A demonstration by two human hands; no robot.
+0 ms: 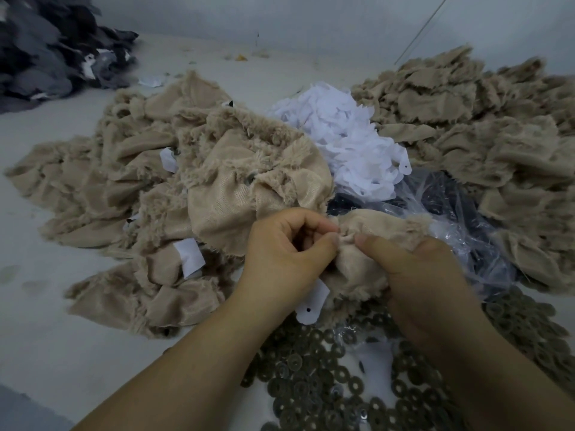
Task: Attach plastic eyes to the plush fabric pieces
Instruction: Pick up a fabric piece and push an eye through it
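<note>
Washers (326, 396) nearest, both hands pinching beige plush piece (367, 269), tag (312, 303) seemingly blank

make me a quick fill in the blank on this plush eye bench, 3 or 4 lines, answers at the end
1. Both hands pinch one ____ plush piece.
2. The heap of white paper tags lies between two piles of ____ fabric.
3. The grey ring washers lie ____ the camera than the tags.
4. The dark fabric pile sits at the far ____ of the table.

Missing words: tan; tan; nearer; left
</note>
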